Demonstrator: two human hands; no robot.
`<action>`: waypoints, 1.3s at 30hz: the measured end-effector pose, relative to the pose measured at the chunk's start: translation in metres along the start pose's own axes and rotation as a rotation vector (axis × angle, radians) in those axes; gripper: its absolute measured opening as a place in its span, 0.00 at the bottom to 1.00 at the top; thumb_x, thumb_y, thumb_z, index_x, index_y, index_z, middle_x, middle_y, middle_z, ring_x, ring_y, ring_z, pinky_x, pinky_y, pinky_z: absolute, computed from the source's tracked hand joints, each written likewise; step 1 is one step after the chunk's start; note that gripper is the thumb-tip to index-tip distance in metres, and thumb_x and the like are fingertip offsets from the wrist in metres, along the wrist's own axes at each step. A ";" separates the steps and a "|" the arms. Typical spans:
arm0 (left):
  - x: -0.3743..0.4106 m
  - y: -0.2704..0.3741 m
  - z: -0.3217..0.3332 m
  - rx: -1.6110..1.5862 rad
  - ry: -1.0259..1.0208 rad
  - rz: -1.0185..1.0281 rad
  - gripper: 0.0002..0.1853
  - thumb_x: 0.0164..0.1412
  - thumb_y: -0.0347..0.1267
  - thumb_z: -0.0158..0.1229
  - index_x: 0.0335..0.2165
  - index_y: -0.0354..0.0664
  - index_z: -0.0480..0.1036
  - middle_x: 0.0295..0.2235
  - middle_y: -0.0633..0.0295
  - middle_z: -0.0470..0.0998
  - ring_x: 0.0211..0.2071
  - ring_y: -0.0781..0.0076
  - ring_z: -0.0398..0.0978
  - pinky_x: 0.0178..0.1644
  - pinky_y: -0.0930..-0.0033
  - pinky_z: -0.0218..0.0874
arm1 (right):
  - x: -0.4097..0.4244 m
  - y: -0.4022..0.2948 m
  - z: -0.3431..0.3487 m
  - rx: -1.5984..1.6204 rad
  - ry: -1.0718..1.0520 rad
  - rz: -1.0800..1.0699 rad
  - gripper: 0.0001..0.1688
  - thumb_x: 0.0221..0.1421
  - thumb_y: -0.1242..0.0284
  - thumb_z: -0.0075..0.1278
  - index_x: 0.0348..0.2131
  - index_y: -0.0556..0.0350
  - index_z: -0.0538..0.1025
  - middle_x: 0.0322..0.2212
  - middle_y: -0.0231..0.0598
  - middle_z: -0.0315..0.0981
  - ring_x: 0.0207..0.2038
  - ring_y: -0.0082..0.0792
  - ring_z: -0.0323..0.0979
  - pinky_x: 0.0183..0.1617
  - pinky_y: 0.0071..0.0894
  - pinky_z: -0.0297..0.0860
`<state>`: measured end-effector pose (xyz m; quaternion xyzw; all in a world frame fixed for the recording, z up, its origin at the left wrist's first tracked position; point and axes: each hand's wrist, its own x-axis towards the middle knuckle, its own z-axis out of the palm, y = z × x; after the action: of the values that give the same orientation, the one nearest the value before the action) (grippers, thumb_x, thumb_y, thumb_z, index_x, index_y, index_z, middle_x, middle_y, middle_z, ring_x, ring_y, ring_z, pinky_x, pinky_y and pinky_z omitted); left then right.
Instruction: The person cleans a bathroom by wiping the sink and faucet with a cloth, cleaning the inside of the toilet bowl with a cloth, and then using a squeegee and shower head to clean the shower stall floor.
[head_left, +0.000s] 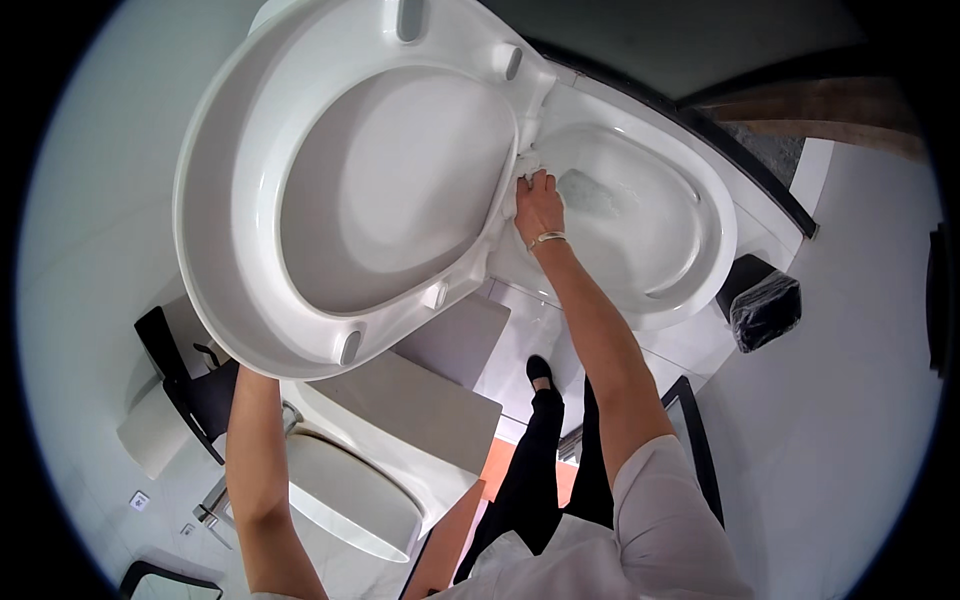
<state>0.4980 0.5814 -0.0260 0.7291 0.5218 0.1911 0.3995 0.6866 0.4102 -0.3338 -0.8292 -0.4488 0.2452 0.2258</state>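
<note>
My right hand (538, 206) is pressed around a crumpled white cloth or tissue (528, 162) at the hinge end of a white toilet bowl (716, 225). A little water (589, 191) shows inside the bowl. The toilet seat (229, 202), with grey rubber bumpers, is raised together with the lid (405, 180), whose inner face shows through the seat's opening. My left forearm (256, 457) reaches up behind the raised seat's lower edge. The left hand itself is hidden there, so its grip on the seat or lid cannot be seen.
A washbasin (352, 499) with a metal faucet (214, 510) is at lower left, beside a counter (427, 405). A paper roll (154, 435) hangs by a black holder (210, 397). Right of the bowl stands a black plastic-lined bin (765, 307). A black-framed glass panel (750, 169) borders the toilet.
</note>
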 end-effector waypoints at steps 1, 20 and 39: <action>-0.001 0.000 -0.001 -0.004 0.002 -0.009 0.15 0.61 0.33 0.49 0.44 0.35 0.64 0.40 0.60 0.65 0.43 0.72 0.65 0.50 0.72 0.59 | -0.008 0.001 -0.010 0.032 -0.088 -0.024 0.21 0.43 0.78 0.47 0.42 0.58 0.74 0.40 0.49 0.65 0.43 0.49 0.66 0.42 0.41 0.70; 0.008 -0.003 0.012 -0.106 0.062 0.027 0.15 0.61 0.33 0.49 0.43 0.36 0.63 0.38 0.62 0.63 0.40 0.74 0.65 0.49 0.72 0.60 | -0.037 -0.056 -0.045 0.835 0.166 0.327 0.26 0.46 0.81 0.42 0.48 0.60 0.68 0.50 0.59 0.60 0.48 0.57 0.61 0.51 0.48 0.61; -0.008 -0.029 0.001 -0.133 -0.049 -0.005 0.18 0.57 0.33 0.52 0.45 0.37 0.63 0.40 0.62 0.64 0.42 0.73 0.64 0.49 0.71 0.59 | -0.159 -0.152 -0.051 0.667 -0.193 0.088 0.27 0.36 0.74 0.57 0.42 0.54 0.71 0.42 0.50 0.64 0.43 0.54 0.65 0.46 0.41 0.67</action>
<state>0.4785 0.5778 -0.0481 0.7040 0.4998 0.2068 0.4602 0.5454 0.3411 -0.1717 -0.7013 -0.3272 0.4649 0.4301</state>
